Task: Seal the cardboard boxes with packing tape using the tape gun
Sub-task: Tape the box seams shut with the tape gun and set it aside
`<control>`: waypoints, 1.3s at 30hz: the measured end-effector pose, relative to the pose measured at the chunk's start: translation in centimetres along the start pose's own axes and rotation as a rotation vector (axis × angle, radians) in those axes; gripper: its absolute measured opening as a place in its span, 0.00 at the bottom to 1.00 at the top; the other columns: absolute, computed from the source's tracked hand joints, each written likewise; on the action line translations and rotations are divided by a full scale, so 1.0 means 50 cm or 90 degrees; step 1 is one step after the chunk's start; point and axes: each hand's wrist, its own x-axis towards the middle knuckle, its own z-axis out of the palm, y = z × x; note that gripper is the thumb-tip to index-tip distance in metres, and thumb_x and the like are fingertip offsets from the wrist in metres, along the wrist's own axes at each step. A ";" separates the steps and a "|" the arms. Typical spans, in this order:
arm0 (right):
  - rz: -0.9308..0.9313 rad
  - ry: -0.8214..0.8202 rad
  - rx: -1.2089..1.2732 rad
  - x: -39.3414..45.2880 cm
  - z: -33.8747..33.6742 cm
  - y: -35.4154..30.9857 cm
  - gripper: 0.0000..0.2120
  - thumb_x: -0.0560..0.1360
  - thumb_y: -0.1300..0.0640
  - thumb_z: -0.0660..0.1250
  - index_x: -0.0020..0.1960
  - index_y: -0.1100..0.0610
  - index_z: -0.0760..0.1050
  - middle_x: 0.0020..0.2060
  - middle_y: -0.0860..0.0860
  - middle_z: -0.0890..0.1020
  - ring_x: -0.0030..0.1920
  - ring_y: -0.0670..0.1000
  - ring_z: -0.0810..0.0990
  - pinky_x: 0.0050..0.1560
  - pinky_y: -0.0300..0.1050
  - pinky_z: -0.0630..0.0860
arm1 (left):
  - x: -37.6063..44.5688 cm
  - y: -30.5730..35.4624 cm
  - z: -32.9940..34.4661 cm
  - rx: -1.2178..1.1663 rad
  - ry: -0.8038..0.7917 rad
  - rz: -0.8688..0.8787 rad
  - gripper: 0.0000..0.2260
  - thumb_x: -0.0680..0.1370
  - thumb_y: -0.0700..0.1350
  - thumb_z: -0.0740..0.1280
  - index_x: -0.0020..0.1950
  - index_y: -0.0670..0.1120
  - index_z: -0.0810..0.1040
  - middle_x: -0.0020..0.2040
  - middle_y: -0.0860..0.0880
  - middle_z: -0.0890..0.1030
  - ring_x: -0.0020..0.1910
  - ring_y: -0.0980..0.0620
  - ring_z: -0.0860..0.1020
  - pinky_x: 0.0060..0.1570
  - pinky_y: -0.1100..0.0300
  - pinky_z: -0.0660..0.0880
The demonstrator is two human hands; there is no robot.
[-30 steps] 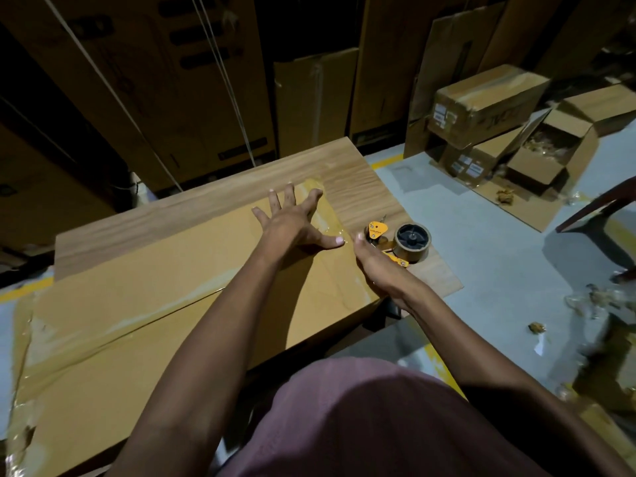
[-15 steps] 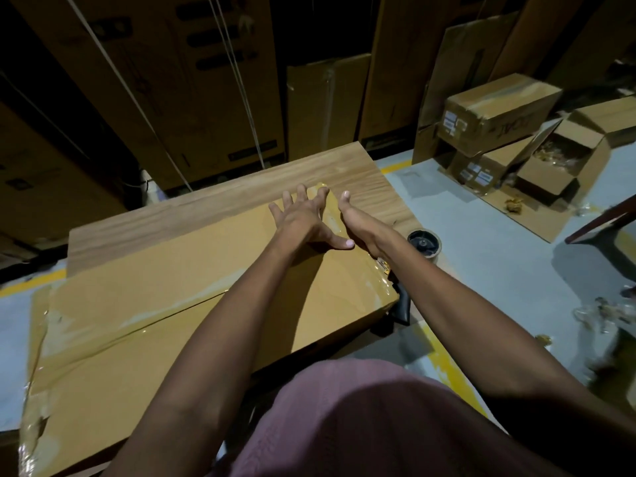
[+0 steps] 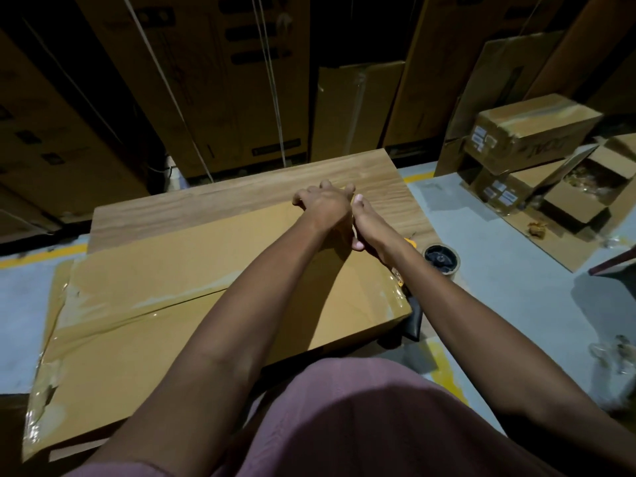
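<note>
I'm looking down at a long flat brown cardboard box (image 3: 165, 304) lying across the light wood-grain desk (image 3: 241, 201), its left end hanging past the desk edge over the grey floor (image 3: 20, 304). A shiny strip of clear packing tape (image 3: 113, 318) is running along the box's centre seam and wrapping its left end. Moving right, the left hand (image 3: 323, 204) is reaching to the far right corner of the box, fingers bending down over that far edge and pressing there; I'm seeing nothing gripped in it. Right beside it, touching, the right hand (image 3: 370, 223) is lying flat on the box top with fingers stretched forward, holding nothing. Just past the right forearm, the yellow and black tape gun (image 3: 442, 258) is resting on the desk at the box's right end, its dark roll facing up, partly hidden by the arm, and neither hand is on it. Further right, a stack of small brown cardboard boxes (image 3: 530, 132) is sitting on the floor, one with its flaps open.
</note>
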 end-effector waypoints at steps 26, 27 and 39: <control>0.027 0.078 -0.300 -0.035 -0.008 -0.019 0.37 0.79 0.30 0.50 0.65 0.61 0.77 0.60 0.64 0.81 0.64 0.66 0.76 0.62 0.60 0.76 | 0.049 -0.092 -0.004 -0.334 -0.105 0.169 0.31 0.82 0.51 0.68 0.81 0.58 0.57 0.77 0.46 0.65 0.70 0.42 0.69 0.65 0.48 0.70; 0.033 0.075 -0.305 -0.021 -0.005 -0.037 0.39 0.81 0.30 0.50 0.67 0.62 0.76 0.62 0.64 0.80 0.65 0.66 0.76 0.63 0.60 0.75 | 0.051 -0.098 0.001 -0.366 -0.099 0.176 0.26 0.84 0.51 0.63 0.81 0.58 0.57 0.76 0.45 0.66 0.68 0.42 0.70 0.68 0.47 0.70; -0.006 0.080 -0.192 -0.040 0.010 -0.048 0.30 0.86 0.41 0.49 0.60 0.64 0.78 0.57 0.62 0.80 0.59 0.60 0.77 0.55 0.52 0.70 | 0.082 -0.056 0.063 -0.254 0.124 0.104 0.18 0.85 0.60 0.49 0.72 0.59 0.68 0.70 0.43 0.74 0.69 0.40 0.69 0.64 0.41 0.60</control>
